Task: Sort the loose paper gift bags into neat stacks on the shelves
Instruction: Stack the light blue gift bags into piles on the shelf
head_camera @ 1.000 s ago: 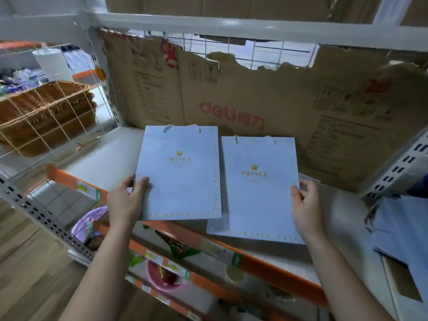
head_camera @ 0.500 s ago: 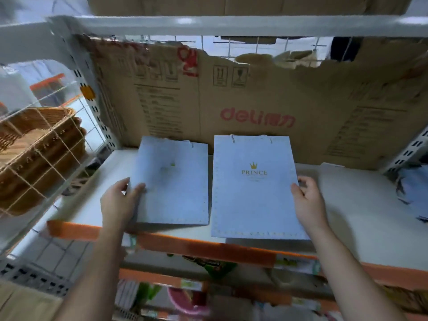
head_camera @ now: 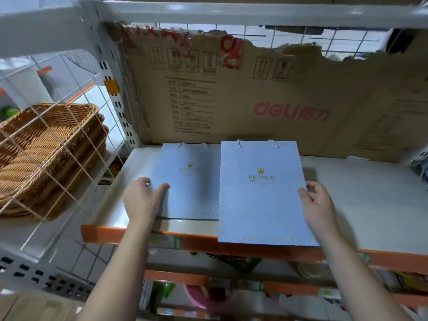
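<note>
Two flat pale-blue paper gift bags with a gold crown and "PRINCE" lie side by side on the white shelf (head_camera: 370, 205), handles toward the back. My left hand (head_camera: 142, 200) grips the left edge of the smaller left bag (head_camera: 192, 188), thumb on top. My right hand (head_camera: 318, 205) holds the right edge of the larger right bag (head_camera: 259, 195), whose front edge hangs over the orange shelf lip (head_camera: 139, 235) and whose left edge overlaps the left bag.
A torn brown cardboard sheet (head_camera: 254, 100) printed "deli" lines the back of the shelf. Stacked wicker baskets (head_camera: 46, 154) sit behind the white wire panel on the left. Lower shelves with coloured goods (head_camera: 196, 295) lie below. More blue bags (head_camera: 422, 167) show at the right edge.
Both hands have pushed the two bags from over the shelf's front edge further back onto it. The left bag now lies flat near the cardboard, and my view has moved closer.
</note>
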The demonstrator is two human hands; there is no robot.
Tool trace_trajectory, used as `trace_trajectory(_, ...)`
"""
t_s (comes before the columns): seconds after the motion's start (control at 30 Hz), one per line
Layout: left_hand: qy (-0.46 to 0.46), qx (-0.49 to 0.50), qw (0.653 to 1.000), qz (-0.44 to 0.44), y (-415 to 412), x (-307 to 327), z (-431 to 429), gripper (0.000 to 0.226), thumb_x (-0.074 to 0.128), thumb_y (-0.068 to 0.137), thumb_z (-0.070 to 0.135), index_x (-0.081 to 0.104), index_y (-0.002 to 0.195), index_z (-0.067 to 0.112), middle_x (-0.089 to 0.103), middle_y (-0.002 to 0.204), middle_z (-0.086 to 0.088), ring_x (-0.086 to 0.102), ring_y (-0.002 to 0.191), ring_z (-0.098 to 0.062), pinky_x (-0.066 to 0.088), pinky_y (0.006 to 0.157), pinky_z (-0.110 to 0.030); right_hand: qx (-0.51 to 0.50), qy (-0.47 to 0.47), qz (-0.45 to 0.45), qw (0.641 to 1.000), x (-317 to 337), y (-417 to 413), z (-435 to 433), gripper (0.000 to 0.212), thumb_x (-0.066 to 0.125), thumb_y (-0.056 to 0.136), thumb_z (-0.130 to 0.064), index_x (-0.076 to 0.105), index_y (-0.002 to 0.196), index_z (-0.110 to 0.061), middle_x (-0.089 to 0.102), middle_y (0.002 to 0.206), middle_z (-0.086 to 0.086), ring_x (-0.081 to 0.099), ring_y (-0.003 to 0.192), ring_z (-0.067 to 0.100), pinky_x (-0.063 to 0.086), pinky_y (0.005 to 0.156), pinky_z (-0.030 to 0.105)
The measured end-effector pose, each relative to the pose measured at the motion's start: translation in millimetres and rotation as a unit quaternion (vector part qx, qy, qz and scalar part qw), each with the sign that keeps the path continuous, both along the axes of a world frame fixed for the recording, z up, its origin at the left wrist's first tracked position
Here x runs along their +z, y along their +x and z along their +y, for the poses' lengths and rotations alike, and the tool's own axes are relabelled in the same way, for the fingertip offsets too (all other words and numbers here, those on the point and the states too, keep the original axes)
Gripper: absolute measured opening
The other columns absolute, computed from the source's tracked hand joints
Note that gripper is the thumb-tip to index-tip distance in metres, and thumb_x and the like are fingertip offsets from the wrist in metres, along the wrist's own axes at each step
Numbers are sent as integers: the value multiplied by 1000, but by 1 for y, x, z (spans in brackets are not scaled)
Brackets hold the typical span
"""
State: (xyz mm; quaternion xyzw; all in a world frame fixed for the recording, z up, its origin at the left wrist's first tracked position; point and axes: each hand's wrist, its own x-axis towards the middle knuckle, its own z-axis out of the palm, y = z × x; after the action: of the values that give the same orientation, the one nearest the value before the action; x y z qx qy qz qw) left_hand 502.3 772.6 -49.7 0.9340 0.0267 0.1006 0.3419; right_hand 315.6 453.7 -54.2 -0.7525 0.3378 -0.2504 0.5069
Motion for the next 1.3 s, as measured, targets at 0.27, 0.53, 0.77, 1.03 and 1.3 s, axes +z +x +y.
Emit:
trace_trajectory(0.27,96,-15,995,-20,4,-9,4,55,72,77,46,65,111,4,52,110,-18,47,104,-37,40,84,-42,-4,6,6,1000,-7,11,12,15,50,99,-25,51,113,-18,70,94,-4,67,85,19,53,75,40)
trace_trajectory(0.53,175,-171,964,-100,-6,-14,-26,35,58,91,34,64,114,9,64,115,-11,57,105,-32,42,86,-43,-28,-13,61,998,-12,9,-33,14,52,98,-26,53,109,-18,68,100,5,65,94,29,52,83,45)
trace_trajectory(0.77,176,-193,959,-106,-8,-21,-27,35,55,91,41,63,112,14,61,119,-6,53,113,-26,36,97,-42,4,7,91,996,-5,14,-41,50,78,79,-30,53,119,-13,66,104,-2,67,85,15,54,67,31)
trace_trajectory(1.03,193,-212,954,-88,0,-23,-14,37,61,86,43,64,101,10,62,111,-8,55,104,-28,45,84,-41,15,-36,124,991,-5,36,-25,50,78,78,-34,55,118,-14,67,101,-3,66,83,16,54,70,32)
trace_trajectory(1.3,200,-199,956,-85,10,-17,15,66,35,80,57,64,101,2,63,111,-15,57,104,-34,46,82,-42,31,-59,136,988,-10,61,-1,55,77,77,-43,55,120,-17,67,104,-6,67,84,18,58,74,43)
